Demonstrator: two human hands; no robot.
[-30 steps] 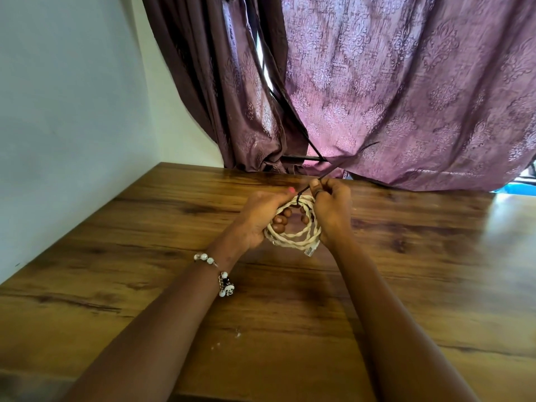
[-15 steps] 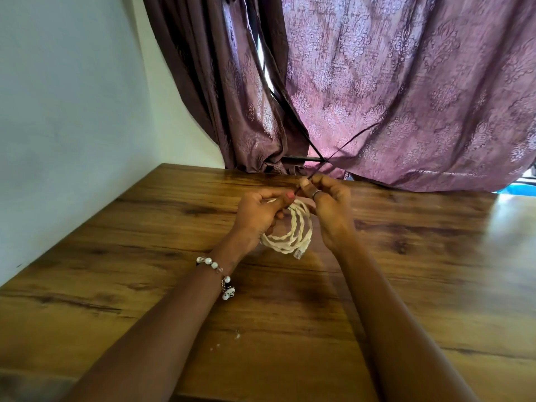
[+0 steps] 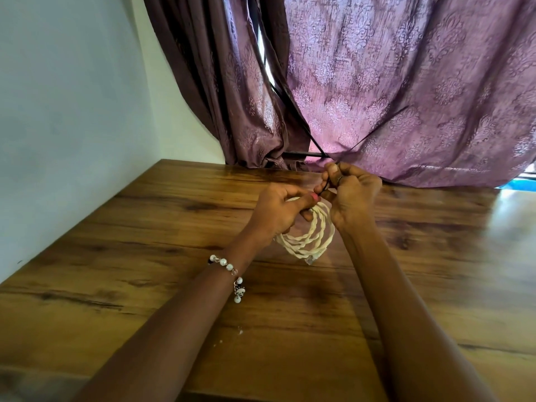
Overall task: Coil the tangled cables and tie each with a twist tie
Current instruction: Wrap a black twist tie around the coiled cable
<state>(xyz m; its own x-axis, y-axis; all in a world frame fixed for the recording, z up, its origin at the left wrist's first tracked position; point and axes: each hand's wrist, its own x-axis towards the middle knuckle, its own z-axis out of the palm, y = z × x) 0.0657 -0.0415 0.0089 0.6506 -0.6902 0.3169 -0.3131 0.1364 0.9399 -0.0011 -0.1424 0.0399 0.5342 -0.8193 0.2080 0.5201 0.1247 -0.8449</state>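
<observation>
Cable coil (image 3: pixel 307 239) hangs lower from left hand (image 3: pixel 278 213) grip; right hand (image 3: pixel 352 195) raised, apparently pinching twist tie (image 3: pixel 326 185).

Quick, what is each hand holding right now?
Left hand: closed, holding the coiled cream cable.
Right hand: closed, pinching the dark twist tie.
</observation>
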